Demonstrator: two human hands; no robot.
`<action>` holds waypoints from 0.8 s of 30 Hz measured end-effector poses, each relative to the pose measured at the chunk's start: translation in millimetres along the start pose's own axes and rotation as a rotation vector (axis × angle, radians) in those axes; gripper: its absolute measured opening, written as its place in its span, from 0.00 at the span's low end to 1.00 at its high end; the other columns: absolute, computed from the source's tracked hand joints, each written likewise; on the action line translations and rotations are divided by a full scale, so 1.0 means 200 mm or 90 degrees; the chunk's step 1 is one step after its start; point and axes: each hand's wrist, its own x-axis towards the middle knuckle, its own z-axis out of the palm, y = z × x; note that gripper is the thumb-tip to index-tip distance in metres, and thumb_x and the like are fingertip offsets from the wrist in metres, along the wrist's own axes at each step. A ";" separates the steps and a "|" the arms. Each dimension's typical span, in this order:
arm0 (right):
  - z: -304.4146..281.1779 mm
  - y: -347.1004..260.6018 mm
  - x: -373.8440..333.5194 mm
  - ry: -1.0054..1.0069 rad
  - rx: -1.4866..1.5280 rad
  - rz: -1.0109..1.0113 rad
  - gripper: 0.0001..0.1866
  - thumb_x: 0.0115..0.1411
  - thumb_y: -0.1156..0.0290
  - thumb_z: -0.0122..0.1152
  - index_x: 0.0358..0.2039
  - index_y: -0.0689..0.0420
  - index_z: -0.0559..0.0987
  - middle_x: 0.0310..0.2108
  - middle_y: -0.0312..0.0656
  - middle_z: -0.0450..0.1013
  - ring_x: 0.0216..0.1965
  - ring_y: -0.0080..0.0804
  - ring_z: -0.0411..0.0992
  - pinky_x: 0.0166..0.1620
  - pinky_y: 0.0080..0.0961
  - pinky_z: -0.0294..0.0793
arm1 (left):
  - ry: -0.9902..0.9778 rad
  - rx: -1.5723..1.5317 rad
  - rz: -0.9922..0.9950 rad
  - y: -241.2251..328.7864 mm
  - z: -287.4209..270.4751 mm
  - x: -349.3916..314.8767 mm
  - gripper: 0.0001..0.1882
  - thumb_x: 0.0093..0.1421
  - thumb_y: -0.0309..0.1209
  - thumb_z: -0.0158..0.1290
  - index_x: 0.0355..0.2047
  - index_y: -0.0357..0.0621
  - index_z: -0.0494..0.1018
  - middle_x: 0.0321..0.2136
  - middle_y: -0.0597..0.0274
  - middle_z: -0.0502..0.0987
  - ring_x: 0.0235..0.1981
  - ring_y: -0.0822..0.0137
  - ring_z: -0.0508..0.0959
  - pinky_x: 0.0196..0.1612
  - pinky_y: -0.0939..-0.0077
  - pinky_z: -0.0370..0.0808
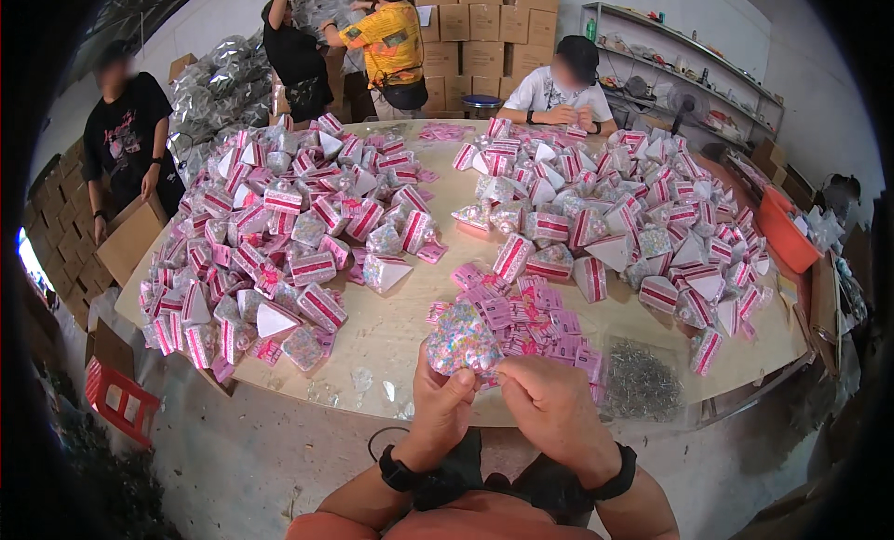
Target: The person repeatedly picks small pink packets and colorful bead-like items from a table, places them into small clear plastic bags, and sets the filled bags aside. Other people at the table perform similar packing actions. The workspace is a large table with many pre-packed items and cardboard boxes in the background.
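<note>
Tabletop (pixel 428 290), pale, is spread before and beyond both hands, with much of it covered. Left pile (pixel 282 201) of wedge-shaped packs, pink-and-white striped, is heaped beyond and to the left of the left hand. Right pile (pixel 596 229), similar packs, is heaped beyond and to the right of the right hand; white faces are turned up on some. Red stool (pixel 122 400) is seen on the floor, well left of the left hand. Pink cards (pixel 549 328) are strewn just beyond the right hand. Metal pieces (pixel 641 382), thin, are massed near the right hand, on its right. By the right hand (pixel 549 398), fingers drawn together, the held pack's lower right edge is pinched; whether a small piece is also gripped cannot be told. Held pack (pixel 461 340), filled with multicoloured bits, is cupped above the tabletop's near edge by the left hand (pixel 438 402), thumb laid across its front. Clear scraps (pixel 361 380) are scattered left of the left hand.
</note>
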 end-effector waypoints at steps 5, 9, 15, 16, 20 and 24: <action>-0.01 0.00 0.00 -0.016 0.014 0.015 0.04 0.51 0.76 0.52 0.28 0.62 0.73 0.22 0.49 0.68 0.24 0.46 0.69 0.27 0.32 0.67 | -0.016 0.021 0.032 -0.02 0.00 0.00 0.38 0.48 0.37 0.60 0.54 0.38 0.52 0.46 0.53 0.67 0.49 0.58 0.69 0.51 0.63 0.67; -0.02 0.00 0.00 -0.037 -0.010 0.026 0.04 0.51 0.76 0.51 0.28 0.62 0.72 0.21 0.49 0.68 0.24 0.46 0.69 0.27 0.32 0.66 | 0.003 -0.005 0.062 -0.01 0.02 0.00 0.33 0.47 0.28 0.60 0.50 0.41 0.55 0.44 0.60 0.66 0.45 0.67 0.69 0.48 0.71 0.66; -0.02 -0.01 -0.01 -0.028 -0.038 0.025 0.04 0.51 0.76 0.51 0.28 0.62 0.72 0.22 0.49 0.68 0.25 0.47 0.69 0.27 0.34 0.67 | 0.015 0.156 0.166 0.01 0.03 -0.02 0.35 0.46 0.28 0.61 0.51 0.40 0.54 0.44 0.59 0.65 0.45 0.68 0.68 0.48 0.71 0.66; -0.01 -0.01 -0.01 -0.030 -0.041 0.026 0.04 0.51 0.76 0.51 0.28 0.62 0.72 0.22 0.49 0.68 0.25 0.47 0.69 0.27 0.34 0.67 | 0.014 0.170 0.172 0.02 0.02 -0.02 0.35 0.46 0.28 0.62 0.50 0.40 0.53 0.44 0.59 0.65 0.45 0.68 0.68 0.48 0.71 0.66; -0.01 0.00 -0.01 -0.043 -0.048 0.034 0.05 0.52 0.75 0.50 0.28 0.61 0.73 0.23 0.49 0.69 0.26 0.47 0.69 0.27 0.34 0.67 | 0.008 0.204 0.182 0.02 0.02 -0.02 0.35 0.46 0.29 0.62 0.50 0.40 0.53 0.44 0.59 0.64 0.45 0.68 0.68 0.48 0.71 0.66; 0.00 0.01 -0.01 -0.028 -0.007 0.035 0.05 0.52 0.75 0.51 0.29 0.62 0.74 0.21 0.48 0.69 0.23 0.41 0.70 0.26 0.30 0.67 | 0.017 0.178 0.163 0.03 0.03 -0.02 0.35 0.45 0.28 0.62 0.50 0.40 0.54 0.43 0.60 0.65 0.45 0.68 0.68 0.48 0.71 0.67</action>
